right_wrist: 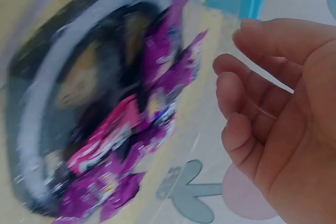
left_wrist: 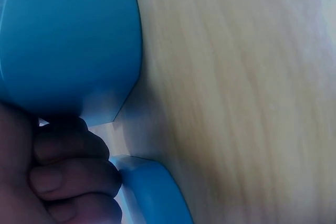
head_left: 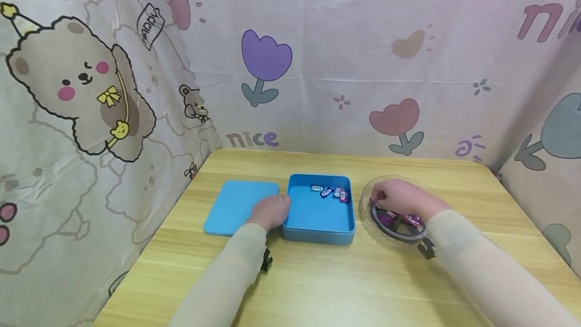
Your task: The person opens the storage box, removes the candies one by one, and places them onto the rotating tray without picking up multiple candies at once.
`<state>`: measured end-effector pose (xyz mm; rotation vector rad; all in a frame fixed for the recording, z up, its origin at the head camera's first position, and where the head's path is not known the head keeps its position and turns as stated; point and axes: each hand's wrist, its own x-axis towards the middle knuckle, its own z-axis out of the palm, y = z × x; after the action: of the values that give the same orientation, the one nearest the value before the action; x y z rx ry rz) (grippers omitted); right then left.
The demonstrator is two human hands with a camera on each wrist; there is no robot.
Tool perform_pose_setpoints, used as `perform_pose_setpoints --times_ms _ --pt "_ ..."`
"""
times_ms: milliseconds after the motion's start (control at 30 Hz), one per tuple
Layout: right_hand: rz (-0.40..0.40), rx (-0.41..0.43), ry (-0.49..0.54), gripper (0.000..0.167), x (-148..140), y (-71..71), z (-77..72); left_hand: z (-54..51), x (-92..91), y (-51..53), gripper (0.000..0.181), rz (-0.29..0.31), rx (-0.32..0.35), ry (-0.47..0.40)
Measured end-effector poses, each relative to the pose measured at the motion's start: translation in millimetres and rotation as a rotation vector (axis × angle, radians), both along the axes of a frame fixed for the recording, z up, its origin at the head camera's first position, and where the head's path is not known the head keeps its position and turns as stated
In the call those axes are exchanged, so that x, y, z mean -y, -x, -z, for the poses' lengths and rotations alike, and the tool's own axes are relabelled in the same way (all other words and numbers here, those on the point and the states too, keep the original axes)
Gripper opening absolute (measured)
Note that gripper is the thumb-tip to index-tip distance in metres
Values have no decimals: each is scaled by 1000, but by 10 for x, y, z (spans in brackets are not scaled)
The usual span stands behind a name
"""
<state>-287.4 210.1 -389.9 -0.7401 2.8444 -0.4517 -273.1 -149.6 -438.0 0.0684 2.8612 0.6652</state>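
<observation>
My left hand [head_left: 271,212] grips the left wall of the open blue box [head_left: 317,236]. In the left wrist view, the curled fingers of that hand [left_wrist: 68,177] lie against the box [left_wrist: 68,40]. Several small wrapped candies [head_left: 326,193] lie in the back right of the box. My right hand [head_left: 401,198] is over the clear round bowl [head_left: 383,236], a bit of purple wrapper by its fingertips. In the right wrist view, the hand [right_wrist: 283,103] has loosely bent, parted fingers with no candy visible between them, beside purple and pink candies [right_wrist: 107,135].
A flat blue lid [head_left: 233,206] lies on the wooden table [head_left: 327,281] left of the box, partly behind my left hand; its edge [left_wrist: 152,192] shows in the left wrist view. A printed cloth [head_left: 336,64] hangs behind the table and along its sides.
</observation>
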Motion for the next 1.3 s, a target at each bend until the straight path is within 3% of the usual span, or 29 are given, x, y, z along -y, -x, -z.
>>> perform_pose_setpoints --times_ms 133,567,1133,1300 --pt "-4 -34 2 5 154 60 -71 -15 1 -12 53 -4 -1 0" --pt "-8 -12 22 12 758 246 -309 -25 25 15 52 0 -13 17" --pt "34 87 -36 36 1456 501 -205 3 36 27 52 -3 -3 16" --pt "61 130 -87 26 1591 558 -93 17 7 -5 52 1 -17 -1"
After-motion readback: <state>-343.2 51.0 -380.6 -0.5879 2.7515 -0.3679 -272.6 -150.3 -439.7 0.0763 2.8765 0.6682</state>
